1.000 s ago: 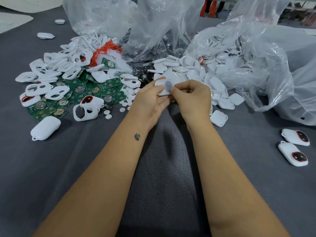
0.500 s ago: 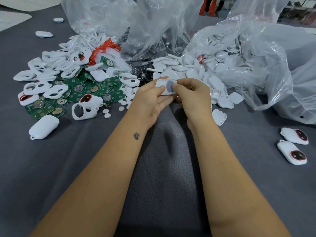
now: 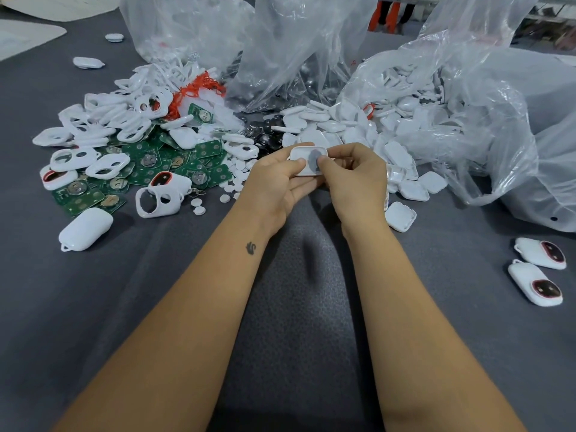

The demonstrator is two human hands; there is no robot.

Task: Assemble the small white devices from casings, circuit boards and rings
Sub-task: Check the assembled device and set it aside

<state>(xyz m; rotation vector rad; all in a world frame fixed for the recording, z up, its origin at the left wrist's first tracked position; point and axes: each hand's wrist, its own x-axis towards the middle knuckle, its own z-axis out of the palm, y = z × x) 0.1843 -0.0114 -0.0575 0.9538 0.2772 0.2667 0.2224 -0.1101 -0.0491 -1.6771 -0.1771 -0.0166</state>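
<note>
Both your hands pinch one casing above the grey table (image 3: 93, 307)
Green circuit boards (image 3: 146, 165) lie far left; your left hand (image 3: 274, 185) cradles the white casing (image 3: 304, 160) from beneath, your right hand (image 3: 358, 182) presses a grey disc (image 3: 314, 157) into it

A dark grey cloth (image 3: 93, 307) covers the work surface and fills most of the frame, creased in soft folds at the centre. At the upper left lie pale sheets (image 3: 28, 35). Along the top edge, right of centre, stand orange legs (image 3: 386, 14) on a grey floor. The light is even and soft.
</note>
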